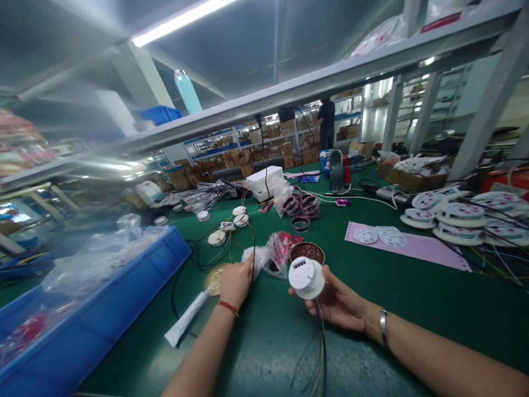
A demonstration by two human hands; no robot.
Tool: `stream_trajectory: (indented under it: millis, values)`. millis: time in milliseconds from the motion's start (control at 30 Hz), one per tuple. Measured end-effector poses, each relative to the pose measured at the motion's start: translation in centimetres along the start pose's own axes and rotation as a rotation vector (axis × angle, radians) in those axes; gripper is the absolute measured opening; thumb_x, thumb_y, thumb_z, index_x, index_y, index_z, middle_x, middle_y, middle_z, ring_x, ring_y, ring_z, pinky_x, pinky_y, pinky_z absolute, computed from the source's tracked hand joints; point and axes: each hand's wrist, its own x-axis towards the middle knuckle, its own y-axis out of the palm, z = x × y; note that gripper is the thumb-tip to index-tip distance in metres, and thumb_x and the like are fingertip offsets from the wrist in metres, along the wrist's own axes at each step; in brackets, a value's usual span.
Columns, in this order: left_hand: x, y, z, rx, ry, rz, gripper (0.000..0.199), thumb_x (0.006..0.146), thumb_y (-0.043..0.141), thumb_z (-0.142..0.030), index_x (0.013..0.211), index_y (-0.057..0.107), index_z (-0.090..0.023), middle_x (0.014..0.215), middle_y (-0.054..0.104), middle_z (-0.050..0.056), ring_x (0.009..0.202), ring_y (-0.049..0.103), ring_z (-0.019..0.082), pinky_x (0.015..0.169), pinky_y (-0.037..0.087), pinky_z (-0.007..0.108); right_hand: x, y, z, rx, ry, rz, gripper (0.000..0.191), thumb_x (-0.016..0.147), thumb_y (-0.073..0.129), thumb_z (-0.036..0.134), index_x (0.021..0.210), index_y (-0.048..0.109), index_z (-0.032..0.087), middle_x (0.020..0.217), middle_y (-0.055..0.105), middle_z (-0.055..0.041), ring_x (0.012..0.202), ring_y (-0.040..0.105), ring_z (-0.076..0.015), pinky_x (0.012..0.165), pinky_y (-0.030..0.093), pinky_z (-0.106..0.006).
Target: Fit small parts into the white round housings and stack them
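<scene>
My right hand (339,303) pinches a round white plastic device (305,279); my left hand (236,282), grip unclear, meets a clear plastic bag (264,258).

Dim overhead, paler at the bench, smeared along the left.
Lit from above by a white ceiling tube (182,22), burnt out to featureless white against a dusky grey ceiling (248,49); brightened at upper right by a pale glow (382,88) in the far background. Reflected as a milky sheen across the green tabletop (256,358) near the bottom edge. Streaked by blur at far left, over the plastic bags (95,259) in the blue bin (136,292). Fairly crisp at the white round unit (303,278) in the right hand (341,302). Soft and dark around the standing person (326,118). Stretched toward the edges along the forearms (446,358).
</scene>
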Motion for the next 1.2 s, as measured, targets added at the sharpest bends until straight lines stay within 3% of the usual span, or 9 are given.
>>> stream_trajectory:
  millis: [100,233,433,1000,1200]
  values:
    - [0.2,-0.1,-0.3,-0.01,0.023,-0.027,0.025,0.091,0.044,-0.031,0.107,0.058,-0.019,0.094,0.067,0.009,0.088,0.061,0.023,0.075,0.04,0.032,0.1,-0.1,0.0,-0.006,-0.002,-0.007,0.066,0.076,0.065,0.058,0.12,0.049,0.012,0.104,0.065,-0.016,0.072,0.066,-0.0132,0.068,0.054,-0.023]
    - [0.3,0.1,-0.5,-0.024,0.051,-0.053,0.02,0.091,0.042,-0.025,0.103,0.058,-0.019,0.102,0.063,0.007,0.09,0.06,0.021,0.075,0.039,0.031,0.3,-0.1,0.0,-0.008,0.001,-0.027,0.069,0.075,0.065,0.06,0.12,0.049,0.01,0.107,0.064,-0.0176,0.072,0.066,-0.0135,0.069,0.053,-0.024]
    - [0.4,0.4,-0.4,-0.034,0.055,-0.049,0.025,0.092,0.036,-0.022,0.091,0.06,-0.019,0.094,0.062,0.006,0.082,0.06,0.02,0.069,0.039,0.03,0.4,-0.1,-0.1,0.0,-0.033,-0.025,0.07,0.075,0.065,0.059,0.12,0.05,0.009,0.105,0.064,-0.0182,0.071,0.065,-0.0138,0.067,0.053,-0.024]
    - [0.0,1.0,0.4,-0.158,0.096,-0.138,0.021,0.09,0.041,-0.022,0.085,0.062,-0.019,0.087,0.061,0.005,0.082,0.057,0.019,0.073,0.039,0.029,0.2,-0.1,-0.1,-0.024,-0.068,-0.047,0.067,0.077,0.064,0.058,0.122,0.05,0.01,0.106,0.064,-0.0174,0.074,0.066,-0.0141,0.07,0.054,-0.024]
    - [-1.3,0.4,2.3,-0.434,0.024,-0.412,0.016,0.088,0.048,-0.026,0.08,0.06,-0.018,0.083,0.06,0.004,0.081,0.056,0.017,0.079,0.042,0.029,0.2,0.4,0.0,-0.01,-0.106,-0.109,0.065,0.075,0.067,0.056,0.119,0.05,0.01,0.108,0.065,-0.017,0.079,0.067,-0.0156,0.074,0.054,-0.024]
